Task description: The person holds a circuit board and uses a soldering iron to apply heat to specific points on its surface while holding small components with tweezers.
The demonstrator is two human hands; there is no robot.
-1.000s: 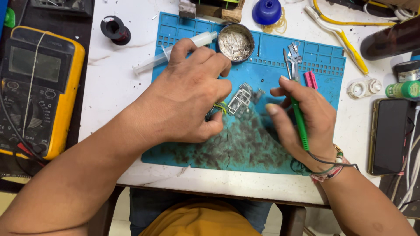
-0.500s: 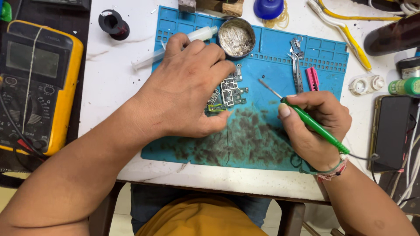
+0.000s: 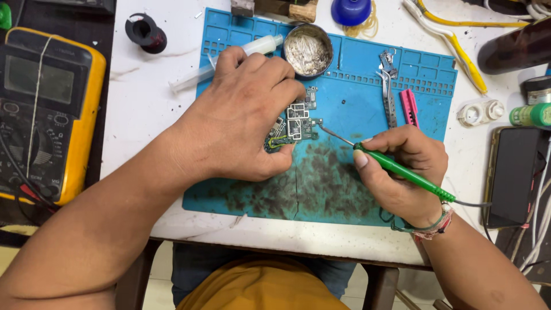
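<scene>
A small green circuit board (image 3: pixel 299 121) lies on the blue work mat (image 3: pixel 356 74). My left hand (image 3: pixel 241 112) presses down on the board's left part, fingers curled over it, so that part is hidden. My right hand (image 3: pixel 404 169) grips a green-handled soldering iron (image 3: pixel 402 171) like a pen. Its thin metal tip reaches left to the board's right edge. A cable runs from the iron's back end past my wrist.
A round tin of metal wool (image 3: pixel 308 50), a clear syringe (image 3: pixel 229 57), tweezers (image 3: pixel 389 92) and a pink tool (image 3: pixel 409 107) lie on the mat. A yellow multimeter (image 3: pixel 49 109) sits at left, a dark phone (image 3: pixel 513 172) at right, a blue cap (image 3: pixel 351 10) at top.
My right hand turned the soldering iron from upright to slanting left and brought its tip to the board. My left hand kept holding the board, which is now more exposed.
</scene>
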